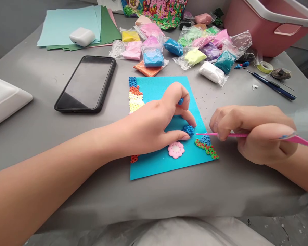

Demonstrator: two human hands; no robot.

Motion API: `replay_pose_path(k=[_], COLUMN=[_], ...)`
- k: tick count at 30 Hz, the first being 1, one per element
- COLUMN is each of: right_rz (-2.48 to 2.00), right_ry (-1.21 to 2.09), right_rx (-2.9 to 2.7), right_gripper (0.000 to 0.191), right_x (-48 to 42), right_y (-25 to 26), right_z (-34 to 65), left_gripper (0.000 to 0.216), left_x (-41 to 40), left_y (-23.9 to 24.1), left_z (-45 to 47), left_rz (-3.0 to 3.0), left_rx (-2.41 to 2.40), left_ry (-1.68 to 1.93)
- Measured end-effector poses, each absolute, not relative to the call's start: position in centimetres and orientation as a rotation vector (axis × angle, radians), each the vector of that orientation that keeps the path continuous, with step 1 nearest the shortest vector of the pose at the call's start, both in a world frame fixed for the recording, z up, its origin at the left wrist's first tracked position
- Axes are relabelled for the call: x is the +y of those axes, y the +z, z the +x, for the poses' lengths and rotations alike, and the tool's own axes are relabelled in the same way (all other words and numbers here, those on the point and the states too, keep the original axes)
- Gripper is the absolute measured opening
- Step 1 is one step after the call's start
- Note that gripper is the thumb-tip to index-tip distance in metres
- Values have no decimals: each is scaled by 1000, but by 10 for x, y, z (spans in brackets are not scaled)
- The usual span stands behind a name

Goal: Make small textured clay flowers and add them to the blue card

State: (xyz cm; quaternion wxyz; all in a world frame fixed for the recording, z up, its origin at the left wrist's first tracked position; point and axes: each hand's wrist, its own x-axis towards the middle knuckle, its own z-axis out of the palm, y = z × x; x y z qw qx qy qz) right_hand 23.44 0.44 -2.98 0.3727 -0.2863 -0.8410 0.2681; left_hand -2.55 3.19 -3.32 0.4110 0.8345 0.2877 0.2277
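Note:
A bright blue sheet of paper (156,169) lies on the table, with small clay rings along its left side and lower right corner. My left hand (164,116) rests over it, a small lump of blue clay (180,101) tucked in its curled index finger. Its thumb and another finger are on either side of a dotted blue clay cluster (188,130). Just below the thumb is a pink clay flower (176,150) with a pale centre. My right hand (256,133) grips a thin pink modelling tool (234,135), whose tip points at the blue cluster, close to its right side.
Bagged clay packs (154,57) spread across the back, beside a pink bin (261,34). A phone (88,82) lies left of the sheet, near stacked coloured paper (66,24) with a white earphone case (82,37). Dark blue pens (274,87) lie at right.

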Motion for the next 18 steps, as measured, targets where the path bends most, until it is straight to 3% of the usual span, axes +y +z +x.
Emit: replay_pose_path(k=[18], right_rz=[-631], right_ry=[629], right_rx=[-2237], right_gripper=[55], right_x=[8], right_y=[-27], right_z=[232], left_gripper=[41], left_x=[32], left_y=[-33], left_z=[-26], left_rz=[2076], left_rx=[737], left_ry=[555])
